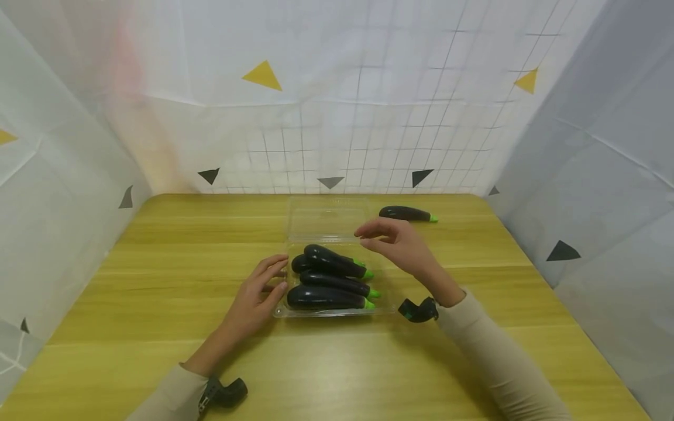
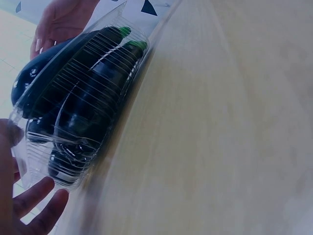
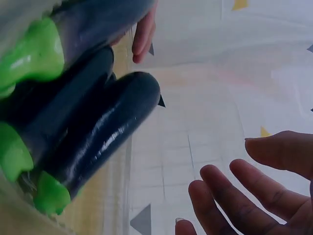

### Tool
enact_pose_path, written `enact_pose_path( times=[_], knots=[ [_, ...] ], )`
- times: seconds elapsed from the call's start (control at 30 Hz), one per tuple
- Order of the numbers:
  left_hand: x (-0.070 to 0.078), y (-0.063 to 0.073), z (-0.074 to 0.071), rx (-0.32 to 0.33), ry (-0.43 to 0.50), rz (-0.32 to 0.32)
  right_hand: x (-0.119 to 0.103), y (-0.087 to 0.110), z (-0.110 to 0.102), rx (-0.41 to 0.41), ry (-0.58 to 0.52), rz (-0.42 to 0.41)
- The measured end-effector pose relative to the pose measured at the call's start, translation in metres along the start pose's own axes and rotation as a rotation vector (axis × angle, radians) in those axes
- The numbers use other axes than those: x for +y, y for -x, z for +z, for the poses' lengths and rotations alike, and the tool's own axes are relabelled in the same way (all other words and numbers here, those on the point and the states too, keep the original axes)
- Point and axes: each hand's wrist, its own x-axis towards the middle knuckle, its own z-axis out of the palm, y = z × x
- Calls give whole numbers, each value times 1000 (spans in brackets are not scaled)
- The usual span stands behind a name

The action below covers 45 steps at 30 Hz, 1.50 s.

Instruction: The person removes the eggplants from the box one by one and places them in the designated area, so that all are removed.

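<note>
A clear plastic clamshell box [image 1: 337, 313] lies with its lid [image 1: 327, 219] folded back on the table. Several dark eggplants [image 1: 326, 297] with green stem ends are heaped in it, side by side. At the box's left wall, my left hand [image 1: 256, 299] has its fingertips and thumb spread along the side; the left wrist view shows the fingers [image 2: 36, 198] right by the box's end corner. My right hand [image 1: 397, 242] hovers over the back right of the box, fingers loosely bent and nothing in them. In the right wrist view its fingers [image 3: 234, 200] are apart from the eggplants.
Another eggplant [image 1: 404, 214] lies on the table behind my right hand, its green end to the right. The wooden table [image 1: 174, 263] runs back to a white sheeted wall [image 1: 326, 134] with grid lines and triangles. Similar sheets [image 1: 595, 193] stand at both sides.
</note>
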Motion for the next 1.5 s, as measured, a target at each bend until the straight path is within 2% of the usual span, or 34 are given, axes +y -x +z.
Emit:
enact_pose_path(
  times=[0.23,0.57,0.77,1.03,1.33,1.5],
  knots=[
    [2,1,-1,5,9,2,2,-2,16,-42,4,12],
    [3,1,-2,9,5,1,9,-6,33,-153,3,16],
    [3,0,-1,5,4,5,17,-6,39,-143,108,16],
    [0,2,1,5,-9,10,22,-4,44,-139,231,-42],
    [0,0,0,-9,-15,-13,26,-4,50,-131,312,-25],
    [1,0,1,-6,-15,-4,25,-2,51,-110,323,-27]
  ],
)
